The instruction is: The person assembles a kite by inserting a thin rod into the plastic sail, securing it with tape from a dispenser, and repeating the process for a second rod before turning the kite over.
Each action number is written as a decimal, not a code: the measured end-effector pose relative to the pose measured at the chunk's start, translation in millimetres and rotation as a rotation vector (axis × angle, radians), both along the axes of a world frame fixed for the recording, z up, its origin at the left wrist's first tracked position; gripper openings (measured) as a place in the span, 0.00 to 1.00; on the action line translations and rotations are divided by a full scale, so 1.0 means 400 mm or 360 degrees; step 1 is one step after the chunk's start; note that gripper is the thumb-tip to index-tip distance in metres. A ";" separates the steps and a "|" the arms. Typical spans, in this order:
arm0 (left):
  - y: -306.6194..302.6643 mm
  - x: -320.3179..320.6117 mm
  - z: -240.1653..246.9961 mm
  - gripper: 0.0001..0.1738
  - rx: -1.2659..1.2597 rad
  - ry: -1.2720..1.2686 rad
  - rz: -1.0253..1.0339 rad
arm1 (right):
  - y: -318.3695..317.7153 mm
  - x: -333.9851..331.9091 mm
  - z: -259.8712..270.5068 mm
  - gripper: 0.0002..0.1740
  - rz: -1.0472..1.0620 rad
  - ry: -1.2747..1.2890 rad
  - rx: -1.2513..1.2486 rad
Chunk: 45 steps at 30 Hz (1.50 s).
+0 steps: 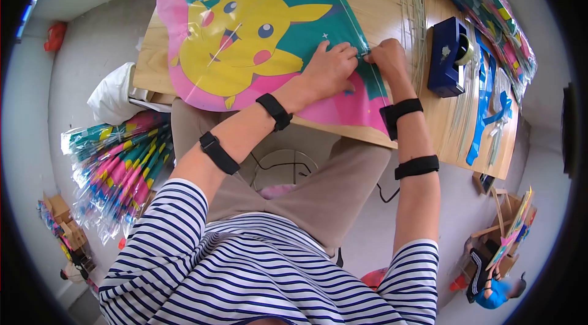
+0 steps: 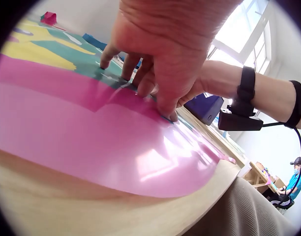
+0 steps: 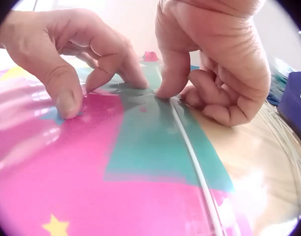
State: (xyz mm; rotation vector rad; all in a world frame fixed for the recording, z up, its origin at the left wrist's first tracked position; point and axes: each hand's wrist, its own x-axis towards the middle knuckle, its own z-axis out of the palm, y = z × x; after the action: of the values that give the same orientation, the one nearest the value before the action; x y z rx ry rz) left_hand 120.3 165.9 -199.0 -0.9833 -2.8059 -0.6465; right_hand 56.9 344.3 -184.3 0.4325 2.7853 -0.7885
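Note:
A kite sheet (image 1: 246, 31) of glossy film, printed with a yellow cartoon figure on green and pink, lies spread over the wooden table. Along its right border runs a thin white rod (image 3: 190, 147). My left hand (image 1: 331, 69) rests its spread fingertips on the sheet near that border, thumb on the pink part beside a small blue patch (image 3: 57, 116). Just right of it, my right hand (image 1: 388, 59) pinches the rod at the sheet's edge between thumb and curled fingers. The fingertips of both hands nearly meet there. What lies under the right fingers is hidden.
Right of the kite stands a blue tape dispenser (image 1: 448, 59). Thin rods (image 1: 414, 25) and blue strips (image 1: 479, 123) lie around it. Bagged folded kites (image 1: 499, 19) are at the back right, more (image 1: 122, 169) at lower left. A person (image 1: 493, 288) sits far off.

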 end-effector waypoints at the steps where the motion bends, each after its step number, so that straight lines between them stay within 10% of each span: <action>1: -0.004 -0.001 -0.001 0.30 0.0011 0.0026 -0.0001 | 0.036 -0.006 -0.017 0.15 0.0034 -0.0034 -0.0246; 3: -0.003 0.003 -0.010 0.30 0.0040 0.0057 -0.0001 | 0.101 -0.014 -0.061 0.10 -0.0115 -0.0060 -0.0845; 15: 0.001 0.002 -0.012 0.30 0.0046 0.0054 0.0024 | -0.027 0.008 -0.063 0.08 0.0277 0.0543 0.0190; 33: -0.017 -0.005 -0.013 0.28 -0.0051 -0.0105 -0.0057 | 0.081 0.212 -0.021 0.13 0.0227 0.0424 0.0377; 39: -0.299 0.060 0.036 0.21 -0.0218 0.0060 0.0229 | 0.072 0.346 0.024 0.18 0.0219 0.0428 0.0342; 43: -0.653 0.086 -0.147 0.29 -0.0080 0.0367 0.0716 | 0.080 0.327 0.012 0.16 0.0104 0.0254 0.0286; 45: -0.693 0.151 0.031 0.33 -0.0336 -0.0156 0.1020 | 0.101 0.305 0.002 0.15 0.0115 0.0095 0.0233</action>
State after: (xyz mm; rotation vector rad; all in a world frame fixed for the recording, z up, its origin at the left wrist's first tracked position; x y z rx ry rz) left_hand 180.6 -111.3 -186.7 -0.0295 -3.0533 -0.3217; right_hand 178.9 384.8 -183.3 0.3358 2.9073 -0.5936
